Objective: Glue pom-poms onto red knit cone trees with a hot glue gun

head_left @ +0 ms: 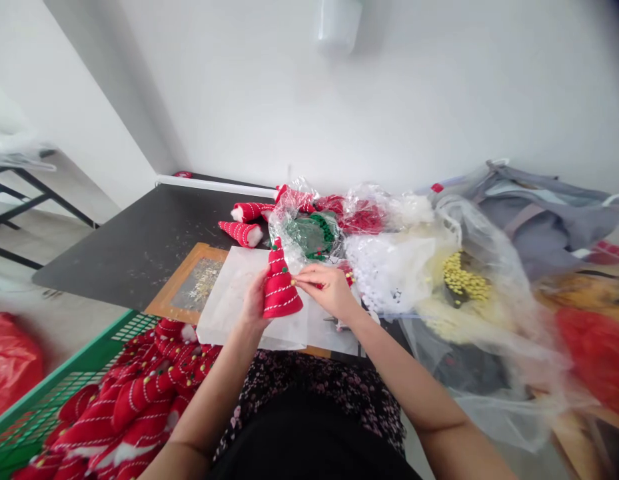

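Note:
My left hand [254, 298] is wrapped round a red cone hat [280, 293] with white stripes and small green pompoms, held tip up above white paper [229, 300]. At the hat's right edge, my right hand [326, 287] has thumb and fingers pinched on a small yellow pompom [293, 283], which touches the fabric. Beyond the hat lies a clear bag of green pompoms [316, 233]. Several similar striped cones, one of them a red cone [242, 233] with white stuffing at its base, lie on the dark table [124, 240].
A green basket [79, 363] heaped with red striped cones stands at lower left. Beside the paper is a wooden frame [162, 300] with gold bits. White pompoms [364, 270] and yellow pompoms [466, 277] sit in plastic bags to the right. A wall [289, 100] rises behind.

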{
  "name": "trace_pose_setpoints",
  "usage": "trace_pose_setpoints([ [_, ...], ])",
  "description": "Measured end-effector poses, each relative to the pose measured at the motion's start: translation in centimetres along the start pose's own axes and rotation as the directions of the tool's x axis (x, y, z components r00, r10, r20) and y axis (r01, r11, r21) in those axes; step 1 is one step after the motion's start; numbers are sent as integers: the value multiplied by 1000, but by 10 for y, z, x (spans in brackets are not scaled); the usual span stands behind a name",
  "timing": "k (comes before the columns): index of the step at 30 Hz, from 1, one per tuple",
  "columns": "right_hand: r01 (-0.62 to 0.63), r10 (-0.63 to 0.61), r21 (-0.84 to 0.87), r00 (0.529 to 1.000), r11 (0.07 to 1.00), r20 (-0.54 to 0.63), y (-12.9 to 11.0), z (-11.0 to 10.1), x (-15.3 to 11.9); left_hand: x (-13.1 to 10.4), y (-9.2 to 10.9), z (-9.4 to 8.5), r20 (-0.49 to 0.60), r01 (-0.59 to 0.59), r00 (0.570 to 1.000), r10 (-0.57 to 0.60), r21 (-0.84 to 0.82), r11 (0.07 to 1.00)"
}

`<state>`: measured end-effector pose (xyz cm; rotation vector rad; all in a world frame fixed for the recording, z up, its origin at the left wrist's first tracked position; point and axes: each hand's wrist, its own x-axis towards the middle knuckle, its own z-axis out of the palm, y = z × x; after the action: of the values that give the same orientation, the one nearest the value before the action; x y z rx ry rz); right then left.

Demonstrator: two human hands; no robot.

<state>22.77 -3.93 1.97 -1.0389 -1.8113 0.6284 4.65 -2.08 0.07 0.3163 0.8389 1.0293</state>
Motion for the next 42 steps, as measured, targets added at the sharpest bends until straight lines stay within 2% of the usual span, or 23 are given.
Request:
trace_pose_setpoints([
  [3,-4,3,-10,999,1000,-52,-9,-10,-2,0,-2,2,-23,-81,996,82,27,996],
  [5,22,-24,-44,999,999,-34,-18,-14,-2,1,-4,4,-5,-121,993,122,46,992],
  [10,177,-132,-277,976,944,175,-35,-7,2,3,-12,13,31,-191,982,189,141,971],
  [14,238,-79,-433,932,870,353,-38,6,6,2,-15,16,26,-212,977,211,217,953],
  [18,275,-69,-461,907,844,415,-39,11,7,1,-16,14,30,-233,972,232,238,943],
  [20,258,-110,-377,922,890,372,-39,4,8,1,-16,13,33,-227,974,226,217,949],
  [23,194,-150,-236,969,952,195,-38,-14,14,0,-15,12,40,-194,981,190,172,966],
  [25,163,-144,-201,984,966,107,-35,-25,18,-2,-15,12,52,-168,985,162,147,975],
  [27,144,-132,-185,988,972,77,-31,-29,21,-4,-15,14,66,-153,987,145,124,980],
  [33,51,-57,-125,998,991,-41,-20,-12,22,-6,-20,14,116,-180,979,167,110,978],
  [36,86,-93,-145,995,986,-45,-19,-3,21,-6,-22,11,150,-207,971,186,141,968],
  [38,105,-118,-169,991,980,-67,-19,-5,17,-6,-22,11,161,-191,973,165,159,969],
  [40,83,-112,-205,985,975,-133,-16,-17,10,-7,-22,11,154,-149,980,125,159,976],
  [42,-8,-63,-280,967,960,-246,-7,-43,-2,-7,-22,12,134,-102,988,82,151,983],
])
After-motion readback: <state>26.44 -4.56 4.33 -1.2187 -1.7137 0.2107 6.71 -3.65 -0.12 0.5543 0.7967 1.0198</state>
